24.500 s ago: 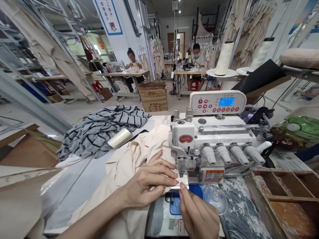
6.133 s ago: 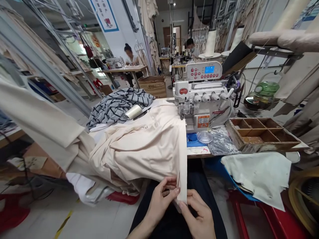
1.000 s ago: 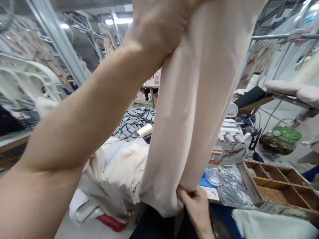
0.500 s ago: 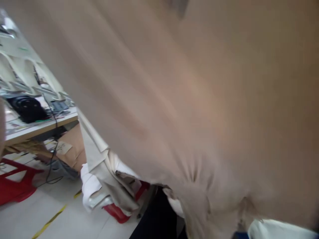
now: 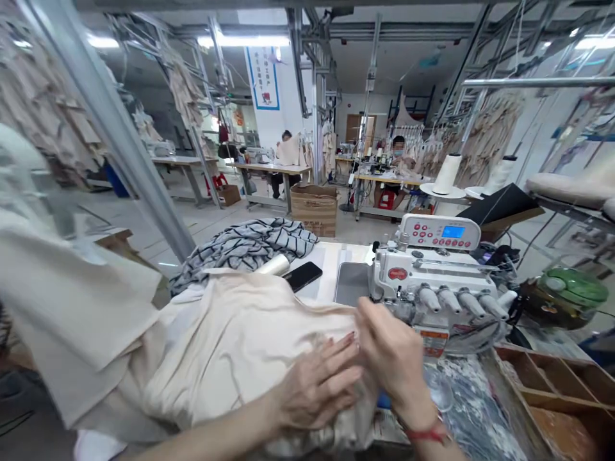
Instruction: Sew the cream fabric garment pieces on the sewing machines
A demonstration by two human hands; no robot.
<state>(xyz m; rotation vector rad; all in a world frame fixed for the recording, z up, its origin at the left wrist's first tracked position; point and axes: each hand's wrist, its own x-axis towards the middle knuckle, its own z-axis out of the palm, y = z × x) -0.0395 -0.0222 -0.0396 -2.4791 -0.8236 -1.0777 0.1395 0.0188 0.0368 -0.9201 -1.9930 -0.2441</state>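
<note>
A large piece of beige fabric point(image 5: 240, 333) lies in loose folds across the front of the sewing table, its edge rising into my right hand point(image 5: 391, 349). That hand is closed, its fingers pinched at the fabric's edge, and a red cord circles the wrist. My left hand point(image 5: 319, 384) rests on the cloth just beside it, fingers stretched out and slightly spread. Right behind my hands stands a white overlock sewing machine point(image 5: 432, 275) with a lit blue display. Part of the fabric under the hands is hidden.
A black phone point(image 5: 303, 276), a white thread cone point(image 5: 273, 264) and a striped grey cloth point(image 5: 245, 243) lie behind the fabric. At right is a wooden compartment tray point(image 5: 533, 394). More beige cloth point(image 5: 62, 307) hangs at left. Beyond a cardboard box point(image 5: 314, 208), people sit at other tables.
The beige fabric that filled most of the view has come down onto the table. The view has swung up to the machine, and both my hands now show.
</note>
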